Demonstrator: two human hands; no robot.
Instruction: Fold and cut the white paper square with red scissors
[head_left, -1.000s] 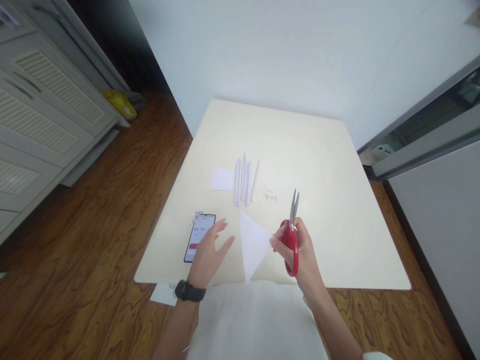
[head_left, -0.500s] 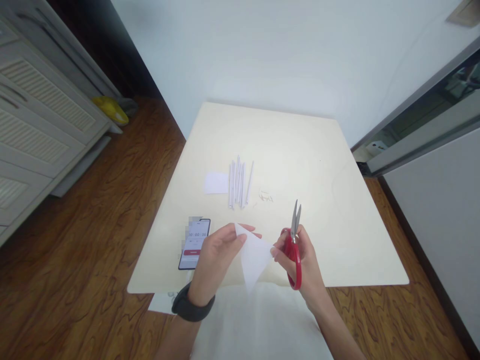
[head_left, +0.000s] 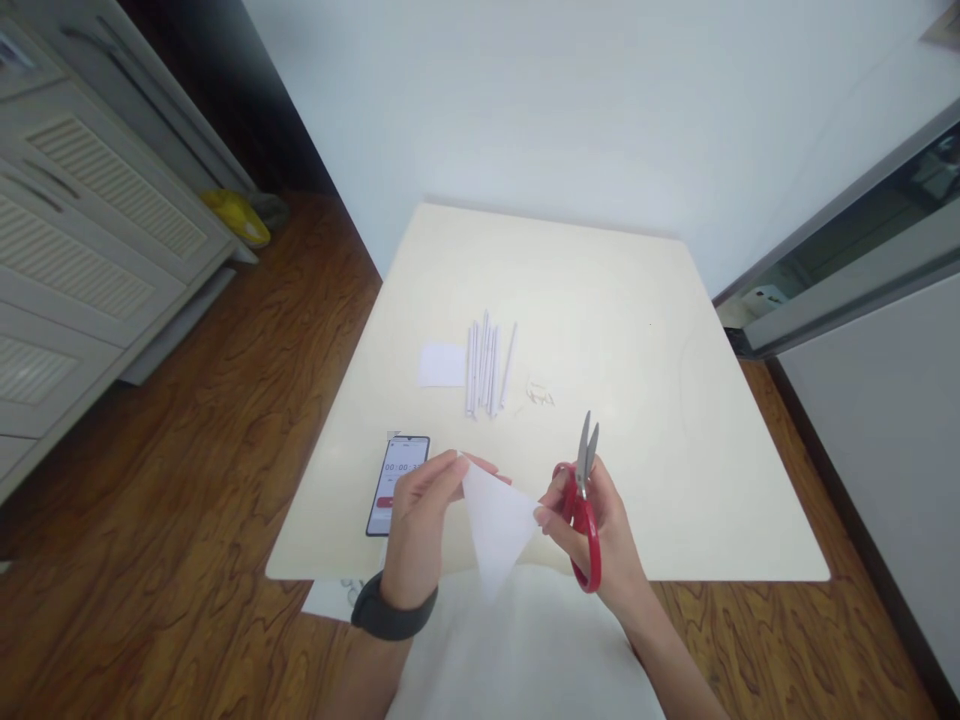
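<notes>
A white sheet of paper folded into a triangle [head_left: 498, 530] is stretched between my two hands over the table's front edge, one corner hanging down. My left hand [head_left: 424, 515] pinches its upper left corner between thumb and fingers. At the right corner, the thumb and a finger of my right hand [head_left: 592, 530] grip the paper. Red-handled scissors [head_left: 586, 505] also rest in that hand, blades slightly apart and pointing away from me. Thin rolled white paper sticks [head_left: 486, 365] lie side by side beyond my hands.
Left of the sticks lies a flat white paper piece [head_left: 442, 365]. Small thin scraps [head_left: 539, 393] are to their right. A phone [head_left: 390, 480] showing a timer lies near my left hand on the cream table [head_left: 697, 450]. A drawing sheet [head_left: 327, 599] shows below the table edge.
My left hand has shifted slightly left and its fingers have slid to the paper's corner. The triangle is tilted a little differently. The whole view has moved slightly.
</notes>
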